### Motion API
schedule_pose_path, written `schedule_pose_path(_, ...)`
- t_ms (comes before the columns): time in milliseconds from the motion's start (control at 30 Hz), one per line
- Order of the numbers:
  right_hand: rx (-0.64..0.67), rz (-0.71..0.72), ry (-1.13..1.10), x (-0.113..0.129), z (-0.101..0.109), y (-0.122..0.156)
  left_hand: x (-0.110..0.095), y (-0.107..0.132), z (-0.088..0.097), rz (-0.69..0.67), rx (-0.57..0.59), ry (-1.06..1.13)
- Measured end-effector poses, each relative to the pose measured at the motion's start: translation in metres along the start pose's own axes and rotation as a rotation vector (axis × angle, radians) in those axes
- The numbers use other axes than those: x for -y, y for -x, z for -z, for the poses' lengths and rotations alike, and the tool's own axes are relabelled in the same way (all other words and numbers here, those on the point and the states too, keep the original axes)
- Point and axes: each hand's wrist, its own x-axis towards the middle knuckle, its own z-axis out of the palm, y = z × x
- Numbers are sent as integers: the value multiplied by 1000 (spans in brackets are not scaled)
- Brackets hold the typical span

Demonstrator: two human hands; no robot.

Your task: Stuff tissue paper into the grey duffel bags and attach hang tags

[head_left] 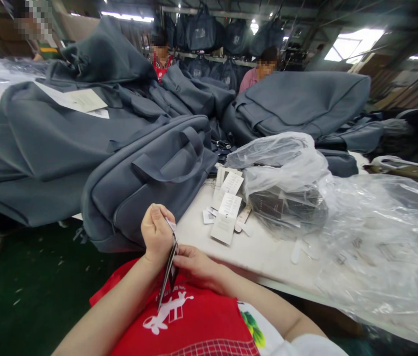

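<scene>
Close to my red apron, my left hand (159, 232) is closed in a fist round the upper end of some dark hang tags (168, 274), seen nearly edge-on. The fingers of my right hand (196, 264) pinch the same tags from the right side. A thin string or loop at the top of the tags is partly hidden by my left hand. Just beyond my hands a blue-grey bag (149, 183) lies on its side, its straps facing up. White printed tags (227, 212) lie on the table to the right of that bag.
Blue-grey bags (57, 128) are piled at the left, with another large bag (305, 104) at the back right. A clear plastic bag (286, 188) holding dark cards stands on the white table (253, 262). Crumpled plastic (387, 247) covers the right side. Two people work beyond the bags.
</scene>
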Motion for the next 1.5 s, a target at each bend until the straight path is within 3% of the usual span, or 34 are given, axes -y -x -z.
schedule_pose_path(67,-85,95,69,2,-4,-2,2,0,-1,16,-13,55)
schedule_pose_path(167,-78,186,194,8,-6,-1,10,4,-1,6,43,17)
schedule_pose_path(233,-78,193,300,12,-7,0,14,5,0,-33,78,-73)
schedule_pose_path(367,-215,142,446,21,-9,4,14,-8,5,-137,160,-289)
schedule_pose_path(400,-251,130,477,25,-8,5,11,-15,6,-110,194,-315)
schedule_pose_path(467,-323,134,561,33,-6,7,5,-32,11,68,302,-277)
schedule_pose_path(533,-410,154,651,41,0,8,-2,-50,17,304,469,-143)
schedule_pose_path(600,-507,176,711,48,8,8,-8,-61,24,450,627,37)
schedule_pose_path(700,-624,274,738,56,16,6,-13,-62,32,525,740,265)
schedule_pose_path(800,-657,358,720,58,17,4,-17,-49,33,632,797,418)
schedule_pose_path(900,-664,391,730,57,13,4,-14,-35,29,495,786,396)
schedule_pose_path(1033,-737,477,889,55,11,6,-7,-24,26,191,715,-128)
schedule_pose_path(1133,-795,506,1017,53,15,7,-9,-22,29,91,651,-400)
schedule_pose_path(1267,-826,546,1137,54,20,9,-16,-24,33,-19,516,-550)
schedule_pose_path(1333,-822,566,1139,56,20,9,-14,-22,31,3,529,-521)
schedule_pose_path(1433,-833,588,1079,59,18,7,-6,-11,22,158,593,-255)
schedule_pose_path(1500,-860,597,1036,55,17,4,1,-1,13,228,544,-97)
